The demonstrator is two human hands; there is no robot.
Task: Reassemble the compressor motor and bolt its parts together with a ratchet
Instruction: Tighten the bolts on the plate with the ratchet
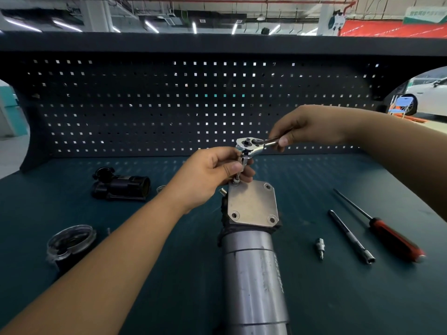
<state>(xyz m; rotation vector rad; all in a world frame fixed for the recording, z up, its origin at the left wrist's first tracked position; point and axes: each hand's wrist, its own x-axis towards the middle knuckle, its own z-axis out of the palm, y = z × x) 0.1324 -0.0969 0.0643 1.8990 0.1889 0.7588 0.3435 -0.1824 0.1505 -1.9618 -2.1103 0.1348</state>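
The compressor motor, a grey metal cylinder, lies on the bench in the centre, its square metal end plate facing up with bolt holes at the corners. A chrome ratchet stands over the plate's far left corner, its socket on a bolt there. My left hand pinches the socket and bit under the ratchet head. My right hand grips the ratchet handle, which points right.
A black compressor part lies at the left. Nearer me on the left sits a round clear-rimmed cap. To the right lie a small socket bit, an extension bar and a red-handled screwdriver. A pegboard walls the back.
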